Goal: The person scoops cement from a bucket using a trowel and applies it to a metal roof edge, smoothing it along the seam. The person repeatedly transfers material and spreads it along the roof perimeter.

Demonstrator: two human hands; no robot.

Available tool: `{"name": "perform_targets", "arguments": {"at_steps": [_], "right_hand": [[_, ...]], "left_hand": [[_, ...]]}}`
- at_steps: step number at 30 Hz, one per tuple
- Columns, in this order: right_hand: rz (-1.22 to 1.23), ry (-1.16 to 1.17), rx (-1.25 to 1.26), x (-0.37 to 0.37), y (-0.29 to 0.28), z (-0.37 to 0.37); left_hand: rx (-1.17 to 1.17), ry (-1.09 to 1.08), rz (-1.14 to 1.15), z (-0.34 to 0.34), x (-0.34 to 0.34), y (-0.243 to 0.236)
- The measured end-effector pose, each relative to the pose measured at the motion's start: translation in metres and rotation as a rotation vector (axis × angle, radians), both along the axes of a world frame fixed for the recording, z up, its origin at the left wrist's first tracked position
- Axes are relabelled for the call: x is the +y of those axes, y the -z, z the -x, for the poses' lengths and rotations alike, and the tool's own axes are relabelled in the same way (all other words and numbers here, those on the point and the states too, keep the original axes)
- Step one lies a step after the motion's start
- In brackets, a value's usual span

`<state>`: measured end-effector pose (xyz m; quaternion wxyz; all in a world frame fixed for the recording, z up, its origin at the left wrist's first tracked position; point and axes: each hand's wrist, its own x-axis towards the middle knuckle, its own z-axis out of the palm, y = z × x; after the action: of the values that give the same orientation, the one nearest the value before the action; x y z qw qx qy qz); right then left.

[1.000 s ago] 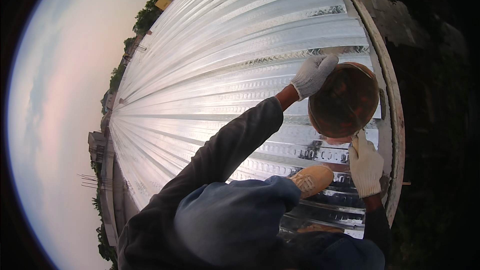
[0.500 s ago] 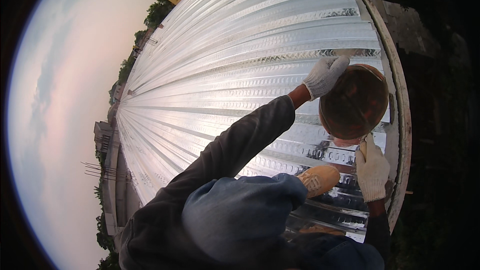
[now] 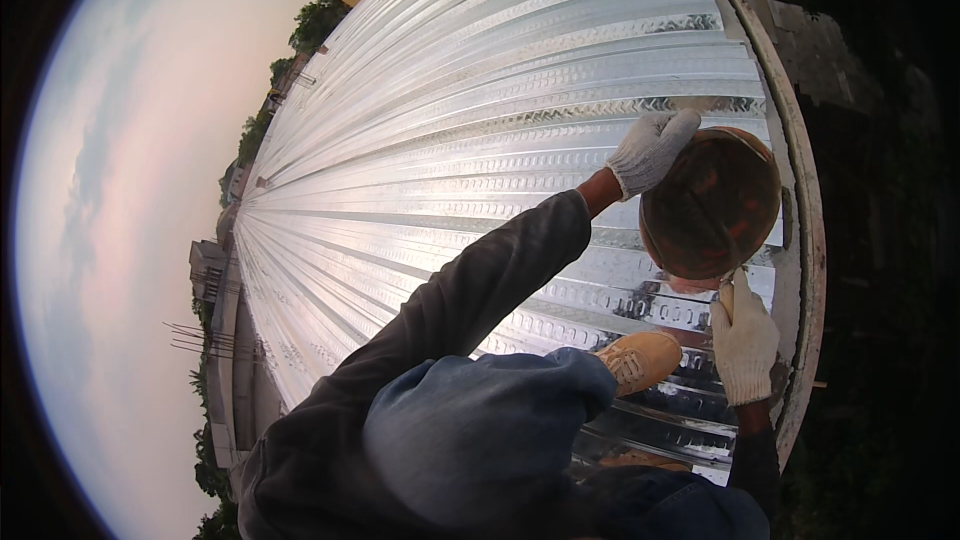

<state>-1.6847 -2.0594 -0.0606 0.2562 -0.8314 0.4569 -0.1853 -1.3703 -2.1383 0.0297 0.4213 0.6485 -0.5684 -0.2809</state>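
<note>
A round, dark reddish-brown pan-like object [image 3: 710, 205] with a worn, blotchy face is at the right, over the metal sheets. My left hand [image 3: 655, 152], in a white knitted glove, grips its upper left edge. Its lower edge is in my right hand [image 3: 745, 335], gloved the same way, with thumb and fingers closed there; part of this grip is hidden. Beneath the object and both hands lies shiny corrugated metal decking [image 3: 540, 170], running away in long ribs.
A narrow raised concrete edge [image 3: 800, 200] curves along the right of the decking, with dark ground beyond and below. My tan shoe [image 3: 640, 360] rests on the ribs, near my right hand. Bare rebar [image 3: 205, 340] sticks out from a concrete structure at the far left.
Almost nothing differs. The view has shifted very slightly, and both hands keep their grip on the round object.
</note>
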Motion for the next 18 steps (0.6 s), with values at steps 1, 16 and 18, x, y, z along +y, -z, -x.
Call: {"name": "perform_targets", "arguments": {"at_steps": [1, 16, 18], "right_hand": [[-0.001, -0.002, -0.009, 0.000, 0.001, 0.000], [0.110, 0.086, 0.046, -0.017, -0.001, -0.011], [0.131, 0.097, 0.041, -0.029, -0.005, -0.015]], "left_hand": [[-0.025, -0.001, 0.002, -0.001, 0.000, 0.000], [-0.029, -0.036, -0.055, 0.010, 0.006, -0.005], [-0.068, -0.023, -0.050, 0.012, 0.001, -0.003]]}}
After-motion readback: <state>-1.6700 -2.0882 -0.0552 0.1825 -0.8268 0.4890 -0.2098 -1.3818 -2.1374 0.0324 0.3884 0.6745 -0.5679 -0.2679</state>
